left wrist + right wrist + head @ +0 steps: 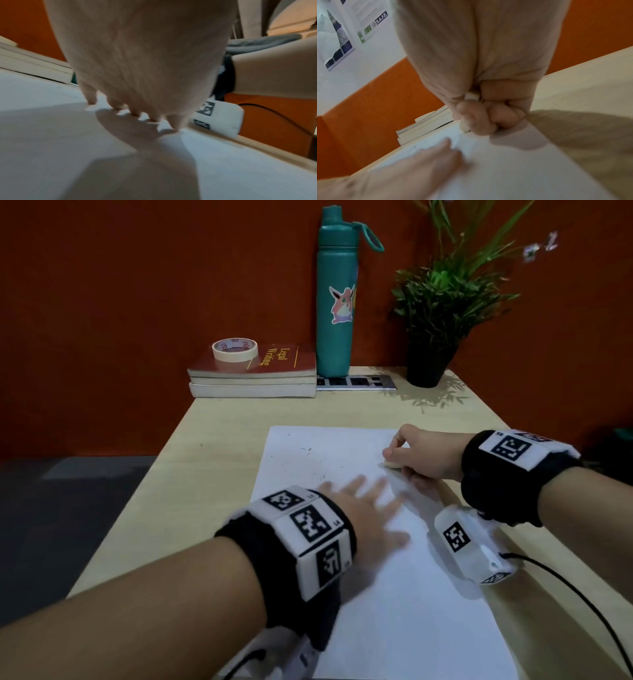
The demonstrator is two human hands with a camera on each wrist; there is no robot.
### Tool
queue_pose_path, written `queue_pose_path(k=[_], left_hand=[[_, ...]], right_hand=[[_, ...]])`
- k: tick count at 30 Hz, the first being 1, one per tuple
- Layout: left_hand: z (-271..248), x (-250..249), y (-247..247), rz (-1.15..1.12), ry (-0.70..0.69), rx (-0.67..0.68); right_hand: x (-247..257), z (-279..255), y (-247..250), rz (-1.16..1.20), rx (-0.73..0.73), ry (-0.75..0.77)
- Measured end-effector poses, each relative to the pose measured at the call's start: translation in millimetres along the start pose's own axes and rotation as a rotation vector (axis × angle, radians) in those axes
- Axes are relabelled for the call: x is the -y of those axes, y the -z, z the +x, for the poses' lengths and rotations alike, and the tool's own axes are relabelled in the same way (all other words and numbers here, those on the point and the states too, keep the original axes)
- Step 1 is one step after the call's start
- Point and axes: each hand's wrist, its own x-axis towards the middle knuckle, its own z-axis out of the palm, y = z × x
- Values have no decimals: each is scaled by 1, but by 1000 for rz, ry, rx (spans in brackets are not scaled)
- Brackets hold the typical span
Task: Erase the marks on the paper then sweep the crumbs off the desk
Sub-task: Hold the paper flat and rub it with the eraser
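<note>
Head view shows my left hand (363, 505) lying flat on the sheet of paper (404, 594), fingers straight and spread, blurred at the tips. From the left wrist view those fingertips (92, 100) touch the sheet. My right hand (421, 455) is curled around a pale eraser (390, 464), pressing it onto the paper's far right part, just beyond my left fingertips; in the right wrist view the eraser (464, 126) pokes out below my thumb with its tip on the sheet. Small dark crumbs (317, 470) lie scattered on the paper's far half, left of the eraser. The paper lies on the pale wooden bench (212, 433). Beyond the paper, a stack of books (253, 378) carries a roll of masking tape (234, 349). Right of the books stand a teal water bottle (335, 313) and a potted plant (435, 316), against the red wall (137, 285).
</note>
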Motion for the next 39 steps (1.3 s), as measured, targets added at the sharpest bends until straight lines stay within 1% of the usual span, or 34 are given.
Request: queue_pose_path(k=[2,3,4,7,8,10,13,16,19,21,24,28,31,32,33,35,36,38,39], left_hand=[[-2,26,1,-46,259,-48],[-7,37,3,-42,316,-43],[-11,47,5,-37,306,-23],[-31,67,9,-61,158,109],[-34,71,7,-63,134,145],[-35,76,1,-59,124,170],[-29,78,-3,-49,125,153],[-28,77,-7,-58,127,127],[-27,81,-12,-83,104,105],[-25,82,-14,-75,102,93],[-23,80,-13,-62,112,98],[-26,78,-13,-75,103,73],[-27,78,-15,-54,107,34],[-26,78,-15,-60,108,27],[-26,78,-15,-71,110,24],[-27,78,-14,-78,117,29],[-27,77,-15,-67,123,30],[-27,74,-15,-37,131,15],[-27,73,-15,-34,133,14]], right_hand=[[0,-2,-1,7,-11,9],[-1,-2,-1,9,-15,13],[-1,-4,0,6,-12,20],[2,-9,2,-31,37,66],[5,-13,1,-70,46,87],[13,-22,-9,-157,75,152],[27,-37,-32,-245,189,253],[34,-44,-46,-376,195,316],[34,-48,-52,-379,261,351],[36,-48,-51,-400,279,345],[35,-46,-50,-402,245,340],[35,-47,-53,-384,290,350],[37,-40,-47,-467,188,311],[37,-41,-49,-486,183,322],[35,-42,-52,-496,213,339],[33,-45,-55,-430,305,340],[33,-46,-52,-409,300,328],[33,-45,-44,-458,196,309],[31,-45,-45,-481,170,313]])
